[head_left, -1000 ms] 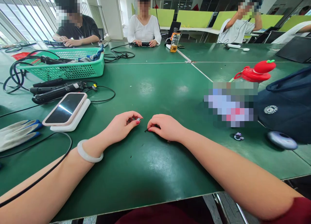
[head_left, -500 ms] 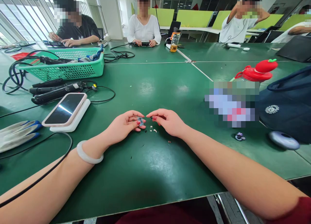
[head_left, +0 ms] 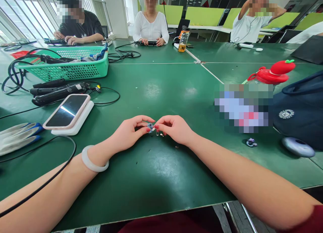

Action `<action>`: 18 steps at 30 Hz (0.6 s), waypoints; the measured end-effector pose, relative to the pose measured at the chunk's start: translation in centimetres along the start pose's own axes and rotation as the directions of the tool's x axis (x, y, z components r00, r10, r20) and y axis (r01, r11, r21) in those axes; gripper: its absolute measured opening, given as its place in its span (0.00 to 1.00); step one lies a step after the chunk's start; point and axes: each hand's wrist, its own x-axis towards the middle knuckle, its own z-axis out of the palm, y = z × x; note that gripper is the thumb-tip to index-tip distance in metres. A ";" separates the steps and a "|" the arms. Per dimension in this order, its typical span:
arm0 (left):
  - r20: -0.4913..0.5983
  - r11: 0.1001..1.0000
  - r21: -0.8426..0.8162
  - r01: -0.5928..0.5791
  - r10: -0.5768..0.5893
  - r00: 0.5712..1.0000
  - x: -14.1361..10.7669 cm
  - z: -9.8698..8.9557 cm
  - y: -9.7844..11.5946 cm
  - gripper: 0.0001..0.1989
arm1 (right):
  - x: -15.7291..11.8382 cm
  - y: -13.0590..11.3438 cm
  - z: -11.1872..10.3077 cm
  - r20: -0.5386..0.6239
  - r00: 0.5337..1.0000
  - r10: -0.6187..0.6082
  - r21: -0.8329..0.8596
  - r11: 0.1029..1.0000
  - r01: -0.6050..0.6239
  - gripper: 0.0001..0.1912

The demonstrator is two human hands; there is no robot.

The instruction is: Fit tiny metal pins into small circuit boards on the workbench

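Between the thumb and fingers of my left hand (head_left: 131,131) is a small blue-grey piece (head_left: 150,127) with cut-out details; its exact kind is too small to make out. My right hand (head_left: 176,129) is closed in a pinch, its fingertips meeting the right side of that piece. Whatever the right fingertips hold is hidden. Just below the fingertips, a small white part (head_left: 157,133) and another tiny pale part (head_left: 162,134) lie on the green table (head_left: 121,192). A tiny reddish bit (head_left: 177,146) rests nearer me on the right.
Left of my arm are a phone (head_left: 67,111) on a white box, gloves (head_left: 19,137), black tools (head_left: 60,91) and a green basket (head_left: 68,69). A cable (head_left: 68,162) crosses my left forearm. On the right are a dark bag (head_left: 300,111) and a rounded case (head_left: 298,147). Several people sit beyond.
My hands have come together, and the right fingertips have moved left to the blue-grey piece. The piece has shifted slightly right and turned. The view has shifted a little.
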 end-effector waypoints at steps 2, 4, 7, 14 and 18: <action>0.002 1.000 0.028 0.005 -0.005 1.000 0.0 -0.1 0.0 0.17 | -0.1 -0.1 0.1 -0.030 0.999 -0.024 -0.091 0.996 0.021 0.14; -0.001 0.998 0.060 0.011 -0.011 1.000 0.0 -0.1 0.0 0.17 | -0.3 -0.3 0.3 -0.050 0.997 -0.053 -0.165 0.985 0.044 0.14; 0.002 0.997 0.077 0.014 -0.014 1.000 0.0 -0.1 0.0 0.18 | -0.5 -0.6 0.4 -0.061 0.993 -0.096 -0.239 0.968 0.079 0.13; 0.007 0.999 0.045 0.027 -0.027 1.000 0.1 -0.1 0.1 0.20 | -0.8 -0.8 0.8 -0.066 0.971 -0.230 -0.425 0.887 0.182 0.11; -0.003 0.999 0.040 0.029 -0.029 1.000 0.2 -0.1 0.2 0.20 | -0.9 -1.0 1.0 -0.084 0.958 -0.273 -0.450 0.869 0.208 0.11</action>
